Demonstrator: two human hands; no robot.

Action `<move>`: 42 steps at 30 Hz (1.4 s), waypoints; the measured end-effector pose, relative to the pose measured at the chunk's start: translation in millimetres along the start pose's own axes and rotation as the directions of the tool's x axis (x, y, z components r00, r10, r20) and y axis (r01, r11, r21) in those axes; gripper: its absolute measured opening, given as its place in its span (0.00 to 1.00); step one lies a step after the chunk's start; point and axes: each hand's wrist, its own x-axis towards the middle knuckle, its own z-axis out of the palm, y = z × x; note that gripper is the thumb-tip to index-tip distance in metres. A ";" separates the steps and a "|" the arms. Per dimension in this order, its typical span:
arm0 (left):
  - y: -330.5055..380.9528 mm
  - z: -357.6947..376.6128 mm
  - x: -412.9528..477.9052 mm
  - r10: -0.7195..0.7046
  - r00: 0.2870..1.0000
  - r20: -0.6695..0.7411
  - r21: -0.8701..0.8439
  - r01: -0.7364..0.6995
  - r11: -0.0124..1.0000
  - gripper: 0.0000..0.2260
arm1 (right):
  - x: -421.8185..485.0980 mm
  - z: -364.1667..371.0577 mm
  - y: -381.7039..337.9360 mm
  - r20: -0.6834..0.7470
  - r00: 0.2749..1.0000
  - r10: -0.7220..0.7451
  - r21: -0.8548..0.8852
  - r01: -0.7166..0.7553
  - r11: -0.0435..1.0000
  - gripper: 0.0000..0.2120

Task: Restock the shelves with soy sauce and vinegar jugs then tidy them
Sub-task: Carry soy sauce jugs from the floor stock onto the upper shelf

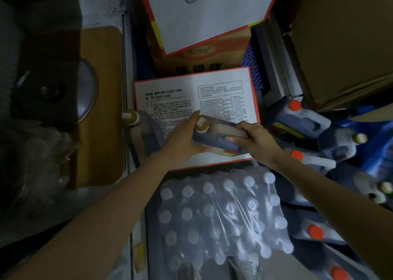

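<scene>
1. Head view, centre: a person holds a dark jug (212, 141) with both hands, just above a white carton (234, 101) with red edges and printed text. The jug lies tilted, with its olive cap (201, 124) to the left; a small sticker is on the cap.
2. The left hand (180, 139) lies against the left side of the jug. Its fingers are straight and spread along the body, with one fingertip beside the cap.
3. The right hand (257, 139) has its fingers curled round the pale handle (223, 130) at the right end of the jug.
4. Left of the carton stands a second jug (144, 131), also with an olive cap.
5. On the right side lie several orange-capped jugs (306, 118), close together, from far to near.
6. Near the person, below the carton, is a pack of bottles (223, 211) with white caps, wrapped in clear film.
7. Far from the person, a tilted white box (204, 14) rests on an orange box (202, 58). A brown cardboard box (340, 35) is at the far right.
8. On the left, a wooden board (102, 131) carries a round metal lid (87, 88).
</scene>
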 end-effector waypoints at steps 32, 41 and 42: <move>155.9 -110.7 -134.7 0.045 0.997 -0.065 -0.371 -0.066 0.926 0.34 | -95.8 -178.0 -217.9 -0.020 0.998 -0.052 0.427 0.056 0.902 0.12; 245.6 -178.9 -216.9 0.161 0.933 -0.321 -0.379 -0.282 0.881 0.40 | -129.1 -245.6 -325.0 -0.222 0.962 -0.158 0.390 0.237 0.890 0.17; 253.0 -187.1 -225.4 0.163 0.925 -0.343 -0.389 -0.299 0.871 0.36 | -134.1 -253.1 -338.7 -0.241 0.955 -0.174 0.397 0.261 0.880 0.17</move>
